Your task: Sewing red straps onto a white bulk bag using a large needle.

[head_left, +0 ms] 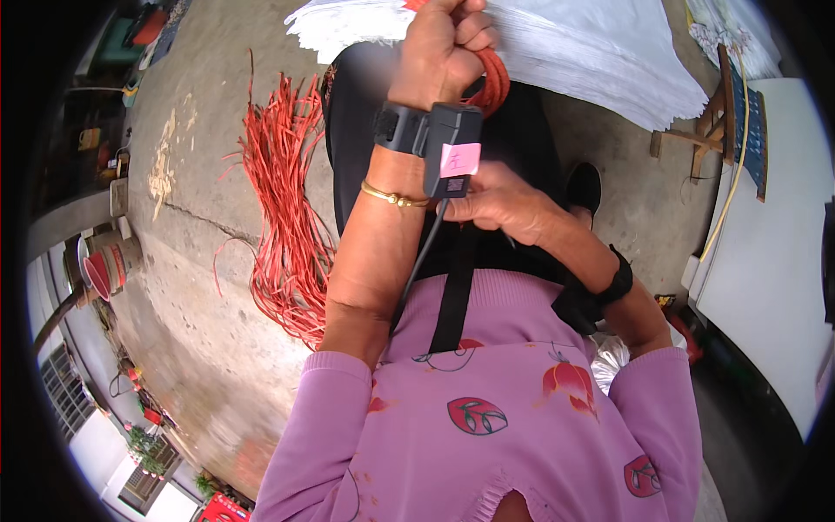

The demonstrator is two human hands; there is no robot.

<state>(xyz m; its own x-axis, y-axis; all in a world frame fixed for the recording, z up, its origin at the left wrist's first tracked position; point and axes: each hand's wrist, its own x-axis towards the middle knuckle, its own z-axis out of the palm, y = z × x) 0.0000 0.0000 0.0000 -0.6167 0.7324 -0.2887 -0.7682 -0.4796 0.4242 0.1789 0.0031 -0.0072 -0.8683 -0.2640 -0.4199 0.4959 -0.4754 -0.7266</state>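
Note:
My left hand (448,48) is at the top middle with its fingers closed round a looped bundle of red cord (494,85), which hangs below the fingers. Just past it lies a stack of white sheets or sacks (591,65), and a bit of red shows beside my fingertips. On my left wrist sits a black box-shaped device (454,130) with a pink label and a cable running down. My right hand (509,207) is closed just below that device, over my dark-clad lap. Its fingertips are partly hidden, so what they grip does not show.
A long heap of red strands (283,209) lies on the concrete floor to my left. On the right stand a wooden chair (715,130) and a white panel-like surface (757,261) with a yellow cord. A red-and-white bucket (109,265) is at far left.

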